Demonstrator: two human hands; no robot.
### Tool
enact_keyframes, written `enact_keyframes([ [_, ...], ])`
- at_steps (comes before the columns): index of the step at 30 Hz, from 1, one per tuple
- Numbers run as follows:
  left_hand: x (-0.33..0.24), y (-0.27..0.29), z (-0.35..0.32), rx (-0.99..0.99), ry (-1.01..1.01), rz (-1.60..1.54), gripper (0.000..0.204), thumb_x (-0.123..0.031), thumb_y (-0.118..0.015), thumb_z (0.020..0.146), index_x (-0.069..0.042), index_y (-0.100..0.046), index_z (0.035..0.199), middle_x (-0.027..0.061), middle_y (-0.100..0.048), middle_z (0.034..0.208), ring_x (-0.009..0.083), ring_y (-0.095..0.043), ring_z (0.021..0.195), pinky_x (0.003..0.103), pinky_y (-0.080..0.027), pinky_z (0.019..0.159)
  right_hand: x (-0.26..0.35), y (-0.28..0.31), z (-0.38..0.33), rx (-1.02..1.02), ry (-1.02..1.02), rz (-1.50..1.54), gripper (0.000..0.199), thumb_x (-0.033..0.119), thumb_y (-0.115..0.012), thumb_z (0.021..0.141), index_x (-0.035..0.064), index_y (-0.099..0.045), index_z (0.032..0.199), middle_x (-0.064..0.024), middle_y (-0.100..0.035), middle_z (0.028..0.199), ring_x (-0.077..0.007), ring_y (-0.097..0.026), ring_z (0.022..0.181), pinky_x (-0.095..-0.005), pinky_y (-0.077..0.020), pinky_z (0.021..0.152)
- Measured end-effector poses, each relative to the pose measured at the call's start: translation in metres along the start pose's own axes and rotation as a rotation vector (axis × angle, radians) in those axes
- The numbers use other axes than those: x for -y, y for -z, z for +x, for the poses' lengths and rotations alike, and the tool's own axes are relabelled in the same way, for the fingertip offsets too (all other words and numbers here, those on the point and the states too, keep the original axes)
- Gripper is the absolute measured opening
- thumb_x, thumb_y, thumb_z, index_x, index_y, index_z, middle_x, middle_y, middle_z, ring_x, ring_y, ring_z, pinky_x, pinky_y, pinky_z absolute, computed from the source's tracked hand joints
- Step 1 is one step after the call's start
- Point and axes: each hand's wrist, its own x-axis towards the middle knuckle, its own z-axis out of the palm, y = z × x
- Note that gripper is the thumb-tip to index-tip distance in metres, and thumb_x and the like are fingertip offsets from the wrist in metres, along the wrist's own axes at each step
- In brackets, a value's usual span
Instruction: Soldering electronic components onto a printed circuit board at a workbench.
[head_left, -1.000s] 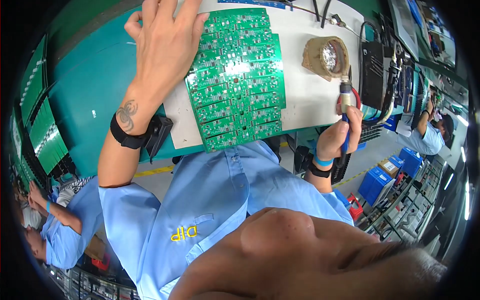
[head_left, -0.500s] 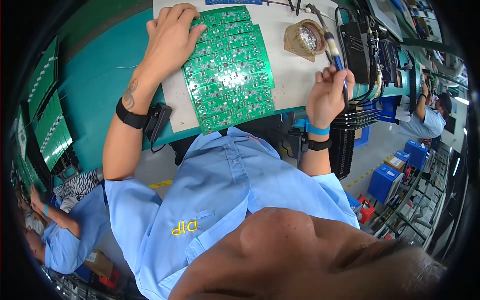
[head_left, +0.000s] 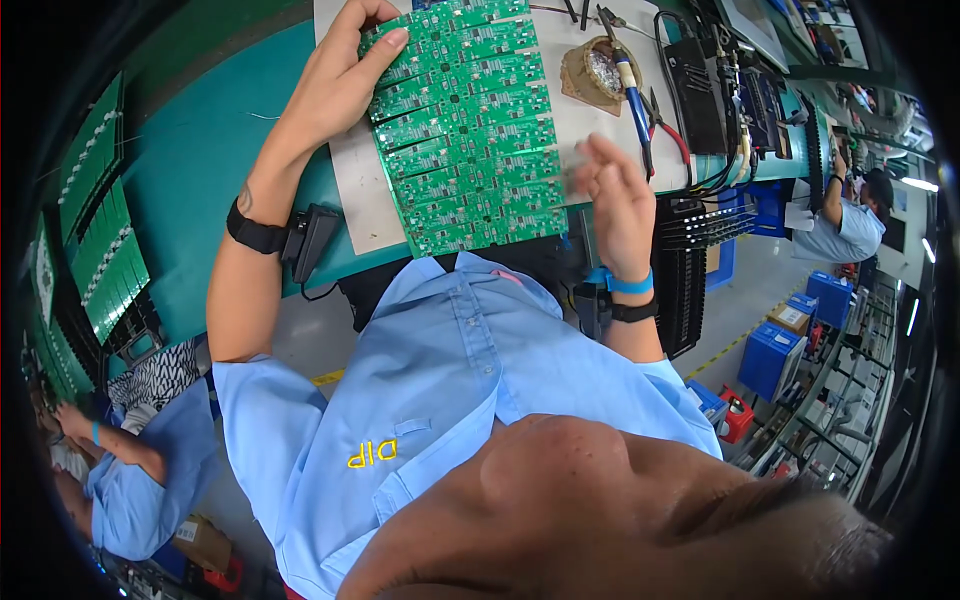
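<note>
My left hand grips the upper left edge of a large green circuit board panel, its thumb on the face and its fingertips partly hidden. The panel carries rows of small parts, and its lower end reaches over the bench's front edge. To the right of the panel, my right hand is raised with nothing in it. Its fingers are apart and somewhat blurred. Past that hand lies a soldering iron with a blue handle, its upper part against a brown pot with silvery filling. Red-handled pliers lie beside the iron.
A pale board covers part of the green bench top. A black box and cables stand at the right. Green panels stand at far left. Co-workers in blue shirts sit left and right.
My right hand has let go of the soldering iron and moved left and down toward the panel. The panel has shifted slightly right and up with my left hand. The pliers now show.
</note>
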Motion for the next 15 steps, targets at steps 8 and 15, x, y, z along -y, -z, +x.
enact_keyframes([
  [8,0.014,0.005,0.006,-0.058,0.037,-0.427,0.025,-0.023,-0.057,0.111,-0.005,-0.055,0.128,0.0009,-0.058,0.114,0.0084,-0.053,0.105,0.025,-0.042,0.096,0.014,-0.005,-0.047,0.305,-0.021,-0.266,0.028,0.002,-0.076,0.096,-0.0072,-0.067,0.121,-0.0074,-0.074,0.104,-0.0101,-0.065,0.081,-0.0241,-0.0539,0.076],
  [15,-0.012,0.01,0.009,0.051,-0.027,-0.984,0.018,-0.022,-0.051,0.11,-0.007,-0.057,0.119,0.0034,-0.054,0.108,0.0161,-0.049,0.102,0.032,-0.042,0.094,0.039,-0.03,-0.044,0.217,0.643,-0.719,0.031,-0.012,-0.082,0.081,-0.0061,-0.074,0.11,-0.0127,-0.073,0.086,-0.0165,-0.067,0.069,-0.0293,-0.0524,0.06],
])
